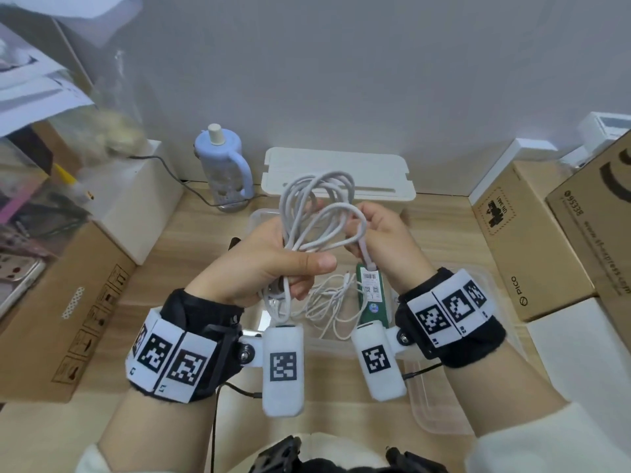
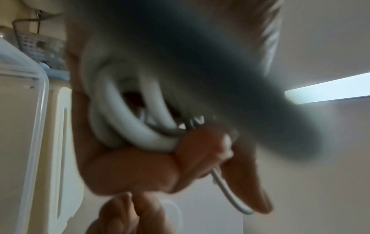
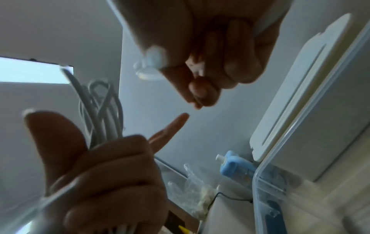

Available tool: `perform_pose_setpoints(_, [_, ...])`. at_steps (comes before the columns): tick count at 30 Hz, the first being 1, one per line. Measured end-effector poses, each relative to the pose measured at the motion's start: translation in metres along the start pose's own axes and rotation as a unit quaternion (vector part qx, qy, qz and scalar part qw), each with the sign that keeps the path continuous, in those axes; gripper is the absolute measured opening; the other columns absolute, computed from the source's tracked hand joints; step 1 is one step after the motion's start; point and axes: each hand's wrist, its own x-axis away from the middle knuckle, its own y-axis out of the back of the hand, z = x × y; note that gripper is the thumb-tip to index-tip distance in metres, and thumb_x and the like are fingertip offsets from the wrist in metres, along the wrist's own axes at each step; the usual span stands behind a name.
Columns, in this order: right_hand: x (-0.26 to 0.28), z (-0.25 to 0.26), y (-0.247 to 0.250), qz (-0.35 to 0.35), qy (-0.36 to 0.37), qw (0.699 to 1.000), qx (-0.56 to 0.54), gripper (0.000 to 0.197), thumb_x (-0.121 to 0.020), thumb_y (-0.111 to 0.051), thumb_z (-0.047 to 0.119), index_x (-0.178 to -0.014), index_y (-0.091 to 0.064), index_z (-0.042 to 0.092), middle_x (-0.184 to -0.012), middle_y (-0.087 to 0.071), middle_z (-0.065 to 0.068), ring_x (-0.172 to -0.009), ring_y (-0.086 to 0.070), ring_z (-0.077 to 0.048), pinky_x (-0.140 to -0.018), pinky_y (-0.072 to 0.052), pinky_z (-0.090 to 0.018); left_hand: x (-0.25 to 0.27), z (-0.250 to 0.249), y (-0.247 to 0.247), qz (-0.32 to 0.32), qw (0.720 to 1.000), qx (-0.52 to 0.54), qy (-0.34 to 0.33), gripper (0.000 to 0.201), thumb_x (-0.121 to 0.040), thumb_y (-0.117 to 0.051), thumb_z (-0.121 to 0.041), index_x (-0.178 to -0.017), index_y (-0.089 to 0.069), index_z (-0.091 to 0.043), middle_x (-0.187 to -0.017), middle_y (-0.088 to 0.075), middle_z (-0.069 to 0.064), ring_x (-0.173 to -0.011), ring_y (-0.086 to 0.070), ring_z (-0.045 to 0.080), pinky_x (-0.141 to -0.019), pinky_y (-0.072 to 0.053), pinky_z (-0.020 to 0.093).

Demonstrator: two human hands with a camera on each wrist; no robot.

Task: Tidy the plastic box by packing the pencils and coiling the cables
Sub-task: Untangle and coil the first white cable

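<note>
Head view, frame centre — left hand [image 1: 269, 261] grips the coiled cable [image 1: 317, 213]; right hand [image 1: 379, 233], just right, pinches its loose end.

Black wristbands [image 1: 454, 339], white coded tags, cream sleeves [image 1: 553, 442].

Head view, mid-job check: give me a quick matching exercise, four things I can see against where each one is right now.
Things:
1. thick white cable
2. thin white cable
3. blue bottle
4. white lid

Places:
A. standing on the table, at the back left
B. leaning against the back wall
C. held looped in both hands
D. lying loose in the clear box

Pairs: 1-C, 2-D, 3-A, 4-B. The left hand grips the bundle; the right hand pinches the end of it.
</note>
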Motion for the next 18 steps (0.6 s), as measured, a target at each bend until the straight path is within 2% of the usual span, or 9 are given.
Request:
perform_pose_setpoints(2, [0.0002,0.0047,-0.0016,0.023,-0.031,0.999,0.007,0.015,-0.089,-0.050,0.008,-0.102,-0.049,0.014,-0.058,-0.045,0.005,-0.042,-0.034,-0.004,-0.041,-0.025,-0.018,-0.0030,0.0015,-0.0031,-0.003,1.000,-0.004,0.000,0.023,-0.057,-0.084,-0.029,-0.074,-0.068,-0.027,-0.047,-0.049,-0.006,-0.037,-0.044,0.009,-0.043,-0.042,0.022])
perform_pose_setpoints(3, [-0.0001,0.0060,-0.0018,0.036,-0.045,0.998,-0.015,0.017,-0.090,-0.048,0.009,-0.106,-0.046,0.014,-0.060,-0.042,0.004,-0.043,-0.032,-0.005,-0.042,-0.024,-0.019,-0.0040,0.0023,-0.0040,-0.011,1.000,-0.009,0.001,0.023,-0.059,-0.083,-0.024,-0.076,-0.068,-0.027,-0.047,-0.049,-0.006,-0.037,-0.043,0.010,-0.042,-0.042,0.022])
perform_pose_setpoints(6, [0.0001,0.0094,-0.0033,0.082,-0.050,0.992,-0.080,0.014,-0.088,-0.049,0.011,-0.101,-0.044,0.014,-0.059,-0.036,0.003,-0.039,-0.028,-0.002,-0.038,-0.023,-0.016,-0.0040,0.0049,-0.0029,-0.027,1.000,0.000,0.009,0.021,-0.060,-0.080,-0.022,-0.076,-0.067,-0.025,-0.049,-0.047,-0.005,-0.038,-0.041,0.010,-0.041,-0.042,0.021])
perform_pose_setpoints(9, [-0.0011,0.0079,-0.0041,0.100,-0.043,0.985,-0.132,0.010,-0.081,-0.054,0.014,-0.086,-0.045,0.014,-0.062,-0.037,0.002,-0.044,-0.029,-0.004,-0.040,-0.026,-0.015,-0.0031,0.0077,-0.0003,-0.050,0.998,0.037,0.031,0.032,-0.054,-0.083,-0.043,-0.072,-0.064,-0.024,-0.045,-0.040,-0.003,-0.038,-0.039,0.011,-0.041,-0.042,0.021])
perform_pose_setpoints(12, [-0.0003,0.0088,-0.0055,0.102,-0.035,0.980,-0.165,0.009,-0.075,-0.053,0.016,-0.082,-0.047,0.018,-0.069,-0.039,-0.002,-0.052,-0.029,-0.009,-0.043,-0.028,-0.016,-0.0013,0.0079,0.0007,-0.058,0.997,0.044,0.032,0.031,-0.052,-0.082,-0.049,-0.065,-0.065,-0.027,-0.043,-0.038,-0.004,-0.037,-0.038,0.011,-0.041,-0.041,0.021])
perform_pose_setpoints(13, [0.0000,0.0085,-0.0059,0.097,-0.029,0.981,-0.164,0.009,-0.077,-0.054,0.015,-0.083,-0.048,0.017,-0.071,-0.040,-0.004,-0.053,-0.029,-0.009,-0.043,-0.029,-0.016,-0.0003,0.0069,0.0005,-0.057,0.997,0.045,0.032,0.027,-0.054,-0.083,-0.045,-0.065,-0.066,-0.027,-0.043,-0.039,-0.004,-0.037,-0.038,0.011,-0.041,-0.041,0.021])
perform_pose_setpoints(15, [0.0014,0.0081,-0.0069,0.080,-0.012,0.985,-0.151,0.009,-0.087,-0.055,0.011,-0.082,-0.049,0.016,-0.069,-0.043,-0.001,-0.048,-0.033,-0.006,-0.044,-0.031,-0.016,0.0011,0.0048,-0.0009,-0.051,0.998,0.030,0.029,0.016,-0.062,-0.082,-0.025,-0.069,-0.068,-0.028,-0.043,-0.043,-0.006,-0.036,-0.039,0.010,-0.041,-0.040,0.021])
perform_pose_setpoints(17, [0.0024,0.0066,-0.0088,0.054,0.003,0.990,-0.128,0.008,-0.091,-0.050,0.009,-0.083,-0.050,0.012,-0.065,-0.045,0.000,-0.045,-0.037,-0.004,-0.045,-0.033,-0.015,0.0014,0.0038,-0.0026,-0.048,0.998,0.012,0.031,0.021,-0.071,-0.072,-0.005,-0.073,-0.068,-0.025,-0.045,-0.047,-0.006,-0.035,-0.039,0.010,-0.040,-0.039,0.021])
perform_pose_setpoints(18, [0.0032,0.0065,-0.0102,0.042,0.004,0.993,-0.114,0.004,-0.091,-0.051,0.009,-0.087,-0.051,0.009,-0.066,-0.048,-0.004,-0.049,-0.042,-0.008,-0.046,-0.035,-0.016,0.0012,0.0034,-0.0036,-0.043,0.999,0.010,0.032,0.021,-0.073,-0.066,-0.001,-0.076,-0.067,-0.022,-0.045,-0.048,-0.005,-0.035,-0.039,0.010,-0.040,-0.038,0.021])
